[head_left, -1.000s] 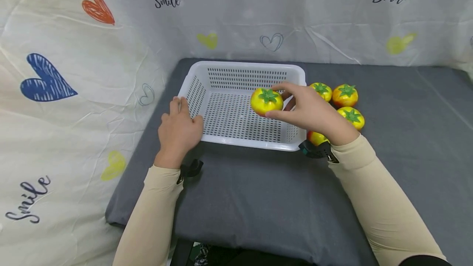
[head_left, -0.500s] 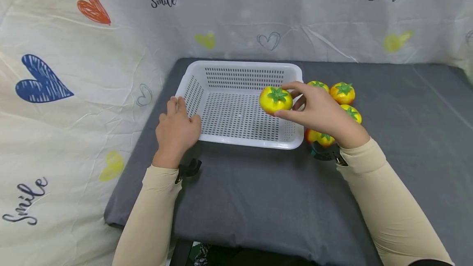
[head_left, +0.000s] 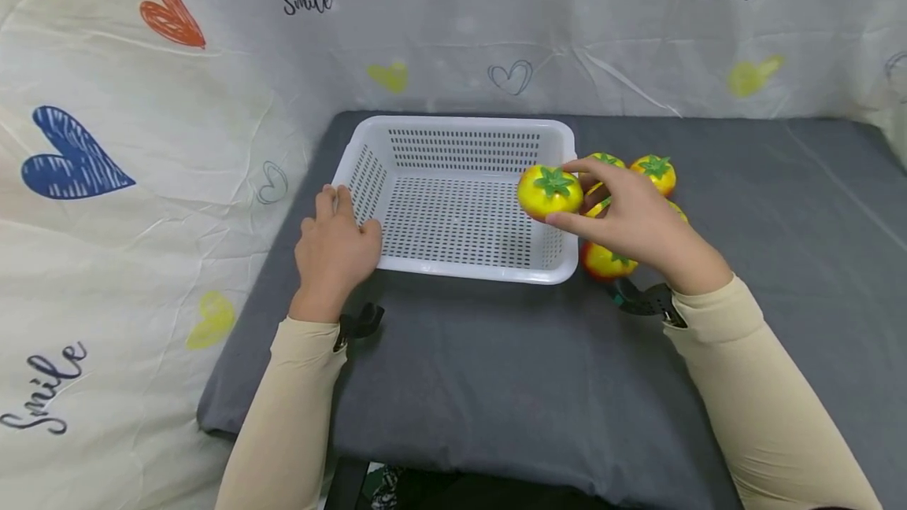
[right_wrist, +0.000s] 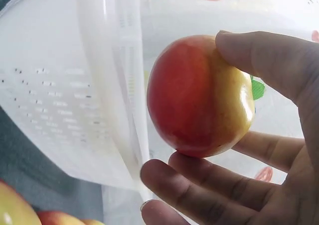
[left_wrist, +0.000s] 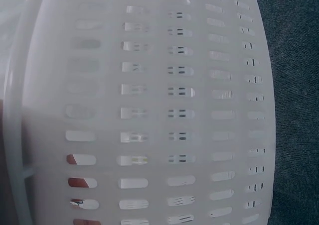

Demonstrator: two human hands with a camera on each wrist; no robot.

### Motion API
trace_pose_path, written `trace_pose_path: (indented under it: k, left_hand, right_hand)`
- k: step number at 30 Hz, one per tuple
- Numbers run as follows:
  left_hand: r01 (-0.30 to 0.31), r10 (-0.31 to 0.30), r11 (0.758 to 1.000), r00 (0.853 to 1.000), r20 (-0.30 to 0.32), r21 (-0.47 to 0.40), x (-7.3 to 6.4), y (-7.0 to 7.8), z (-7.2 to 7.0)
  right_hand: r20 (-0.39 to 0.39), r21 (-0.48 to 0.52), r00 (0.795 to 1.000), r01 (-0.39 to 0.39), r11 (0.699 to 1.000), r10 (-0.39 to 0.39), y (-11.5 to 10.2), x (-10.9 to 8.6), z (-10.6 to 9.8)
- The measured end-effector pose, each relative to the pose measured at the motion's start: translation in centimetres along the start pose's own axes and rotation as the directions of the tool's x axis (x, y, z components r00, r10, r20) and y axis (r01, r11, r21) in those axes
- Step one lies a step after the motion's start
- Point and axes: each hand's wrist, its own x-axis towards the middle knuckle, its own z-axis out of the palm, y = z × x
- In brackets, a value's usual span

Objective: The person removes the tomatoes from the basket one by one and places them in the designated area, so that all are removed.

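My right hand (head_left: pixel 631 215) holds a yellow-and-red tomato (head_left: pixel 549 192) with a green leafy top, pinched between thumb and fingers. In the head view the tomato appears over the right end of a white perforated basket (head_left: pixel 468 272). Its red underside faces the right wrist camera, where the held tomato (right_wrist: pixel 199 98) appears beside the basket wall (right_wrist: pixel 55 100). My left hand (head_left: pixel 336 246) grips the basket's left rim near the front corner. The basket's slotted wall (left_wrist: pixel 154 100) fills most of the left wrist view. Inside the basket, only its bare slotted floor shows.
Several more tomatoes, one at the back (head_left: pixel 655 171) and one in front (head_left: pixel 608 260), lie right of the basket, partly hidden by my right hand. Dark grey cloth (head_left: pixel 482 368) covers the table. A printed white curtain (head_left: pixel 453 30) stands behind and left.
My right hand, with the tomato in it, has moved rightward from above the basket's middle-right to its right edge. My left hand stays on the rim. The view has shifted slightly.
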Motion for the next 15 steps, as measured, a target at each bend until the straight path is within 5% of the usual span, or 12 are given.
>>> trace_pose_path:
  k: [15]
  left_hand:
    - [0.001, -0.001, 1.0, 1.0, -0.013, -0.002, 0.1, 0.2, 0.0]
  right_hand:
    - [-0.01, -0.004, 0.997, -0.07, 0.998, 0.07, 1.8, -2.0, -1.3]
